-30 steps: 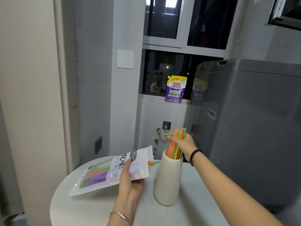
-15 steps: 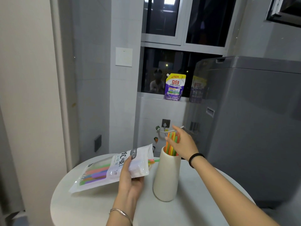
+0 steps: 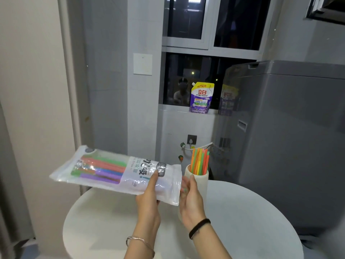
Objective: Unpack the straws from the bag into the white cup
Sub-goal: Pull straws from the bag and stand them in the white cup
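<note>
Left hand (image 3: 149,193) grips clear plastic straw bag (image 3: 115,171) above round white table (image 3: 242,221). Right hand (image 3: 190,199) at bag mouth, fingers (image 3: 183,184) seemingly inside, pinch unclear. Risk: wrist knocks tall white cup (image 3: 202,184) holding orange-green straws (image 3: 200,161).

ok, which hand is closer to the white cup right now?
Right. The right hand is at the open end of the bag, directly in front of the white cup. The left hand grips the bag from underneath, further to the cup's left.
</note>
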A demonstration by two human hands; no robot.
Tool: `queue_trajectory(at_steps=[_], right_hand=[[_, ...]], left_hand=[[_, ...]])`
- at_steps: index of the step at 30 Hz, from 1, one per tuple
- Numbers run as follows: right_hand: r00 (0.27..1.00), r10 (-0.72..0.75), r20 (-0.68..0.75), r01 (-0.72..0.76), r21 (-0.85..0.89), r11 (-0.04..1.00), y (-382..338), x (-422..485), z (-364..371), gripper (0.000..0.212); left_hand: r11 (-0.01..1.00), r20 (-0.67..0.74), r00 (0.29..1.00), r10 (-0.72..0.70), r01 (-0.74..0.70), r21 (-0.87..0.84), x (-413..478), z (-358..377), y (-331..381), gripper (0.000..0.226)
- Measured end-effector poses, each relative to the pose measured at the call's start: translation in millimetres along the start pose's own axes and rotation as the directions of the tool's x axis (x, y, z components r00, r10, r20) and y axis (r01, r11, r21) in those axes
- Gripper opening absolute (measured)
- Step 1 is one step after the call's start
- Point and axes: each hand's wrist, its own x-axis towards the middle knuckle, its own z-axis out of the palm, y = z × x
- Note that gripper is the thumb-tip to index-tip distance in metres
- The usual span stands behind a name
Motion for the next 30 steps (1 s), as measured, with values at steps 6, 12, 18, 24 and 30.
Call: queue_trajectory(at_steps=[6, 12, 18, 24, 30], right_hand=[[0.997, -0.076, 0.002, 0.074, -0.232, 0.970, 14, -6, 1, 0.040], [0.977, -0.204, -0.059, 0.167, -0.381, 0.909, 20, -4, -5, 0.017], [0.953, -0.302, 0.016, 0.287, -0.369, 0.884, 1, 0, -11, 0.019], [0.958, -0.286, -0.033, 0.273, -0.207, 0.940, -20, -1, -21, 0.013], [0.974, -0.226, 0.033, 0.227, -0.206, 0.952, -11, -5, -11, 0.013]], left_hand=[[0.963, 0.017, 0.984, 0.179, -0.179, 0.202, -2, -1, 0, 0.033], [0.972, -0.029, 0.987, 0.157, -0.149, 0.183, 2, -7, 1, 0.030], [0.999, -0.052, 0.998, -0.026, 0.025, -0.032, 7, -14, 5, 0.047], [0.959, -0.048, 0.982, -0.184, 0.169, -0.229, 14, -15, 3, 0.043], [0.952, 0.024, 0.978, -0.206, 0.206, -0.229, 5, -4, -10, 0.043]])
